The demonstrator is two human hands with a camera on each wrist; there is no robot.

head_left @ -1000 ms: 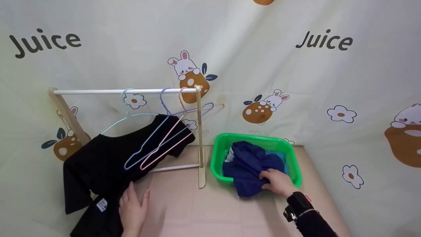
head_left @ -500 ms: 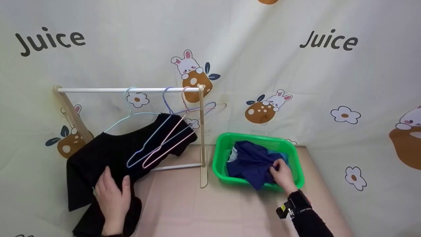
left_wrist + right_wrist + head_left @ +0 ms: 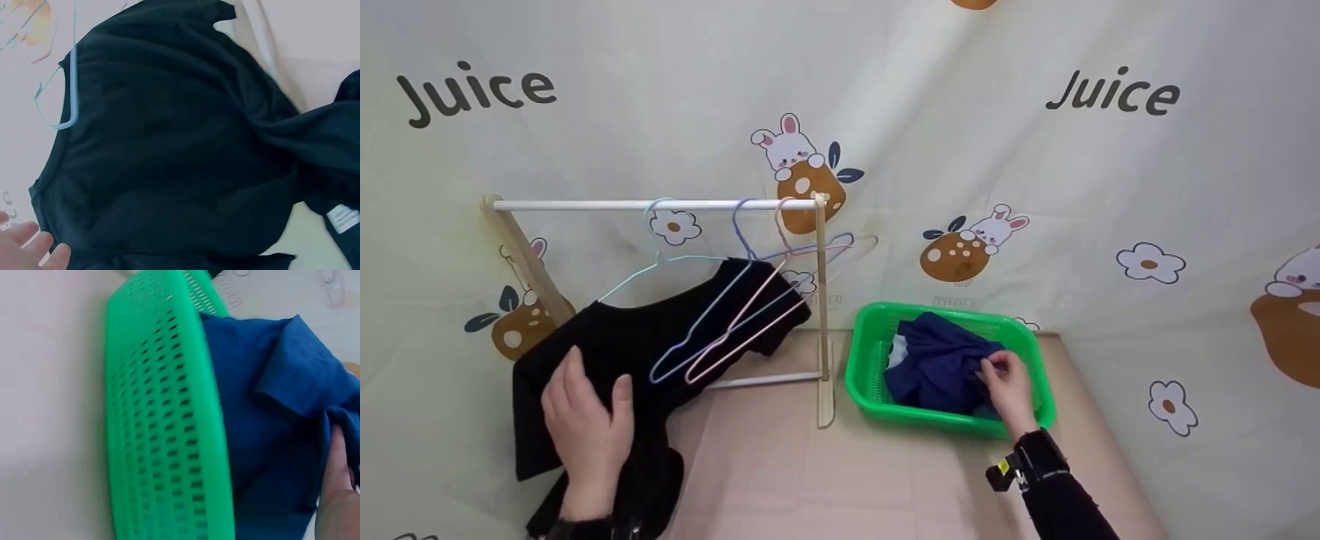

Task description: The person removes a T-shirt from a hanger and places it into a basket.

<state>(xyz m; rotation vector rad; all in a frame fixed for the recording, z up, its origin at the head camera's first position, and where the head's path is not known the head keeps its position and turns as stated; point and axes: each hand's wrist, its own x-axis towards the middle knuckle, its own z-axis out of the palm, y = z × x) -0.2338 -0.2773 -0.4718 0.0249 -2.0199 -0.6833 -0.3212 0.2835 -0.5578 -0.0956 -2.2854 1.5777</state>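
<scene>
A black shirt (image 3: 690,315) hangs on a light-blue hanger (image 3: 628,280) at the left of the rack. Over the shirt's front, my left hand (image 3: 589,420) has its fingers extended and thumb apart, holding nothing. In the left wrist view the fingertips (image 3: 39,247) show at the corner beside the shirt's shoulder. At the right, my right hand (image 3: 1006,386) pinches a dark blue garment (image 3: 937,367) bunched in the green basket (image 3: 859,405). The right wrist view shows the blue cloth (image 3: 304,377) folded around a finger above the basket rim.
The rack's white rail (image 3: 585,205) spans the left half. A purple-blue hanger (image 3: 679,341) and a pink hanger (image 3: 709,352) hang right of the shirt. The rack's wooden foot (image 3: 826,405) stands near the basket. A printed curtain (image 3: 930,135) backs everything.
My left hand has moved up and left over the black shirt. My right hand has drawn the blue garment's hanging end back up inside the basket rim.
</scene>
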